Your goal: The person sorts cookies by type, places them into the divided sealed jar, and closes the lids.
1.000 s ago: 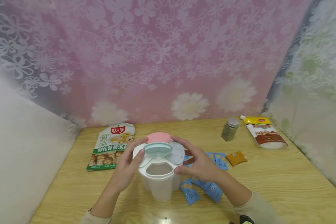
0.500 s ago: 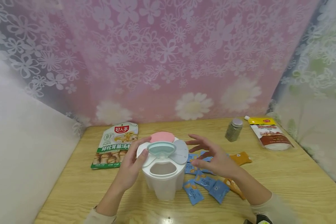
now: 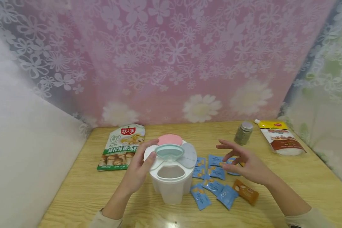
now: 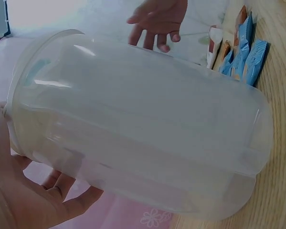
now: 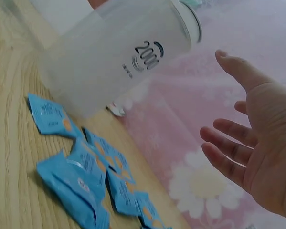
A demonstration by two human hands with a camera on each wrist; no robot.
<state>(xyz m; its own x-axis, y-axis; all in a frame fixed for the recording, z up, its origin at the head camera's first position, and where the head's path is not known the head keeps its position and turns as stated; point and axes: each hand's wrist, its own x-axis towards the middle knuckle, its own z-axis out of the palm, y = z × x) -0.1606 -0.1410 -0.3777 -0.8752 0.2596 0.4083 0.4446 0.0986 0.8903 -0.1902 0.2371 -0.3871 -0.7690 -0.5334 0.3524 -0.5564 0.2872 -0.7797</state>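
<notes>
A translucent storage canister stands upright on the table in the head view. Its lid carries pink, grey and white flaps plus a teal flap, which is raised over a front opening. My left hand grips the lid's left edge, thumb on top, fingers around the far side. In the left wrist view those fingers lie along the canister wall. My right hand hovers with relaxed fingers over small blue packets, apart from the canister and holding nothing. A brown packet lies just below that hand.
A mushroom seasoning bag lies behind the left hand. At the back right are a glass spice jar and a yellow, white and brown spouted pouch. A flowered curtain hangs behind the wooden table.
My right hand has let go of the lid's right side and moved right, over the packets. The left hand keeps its grip on the canister. The view has shifted slightly.
</notes>
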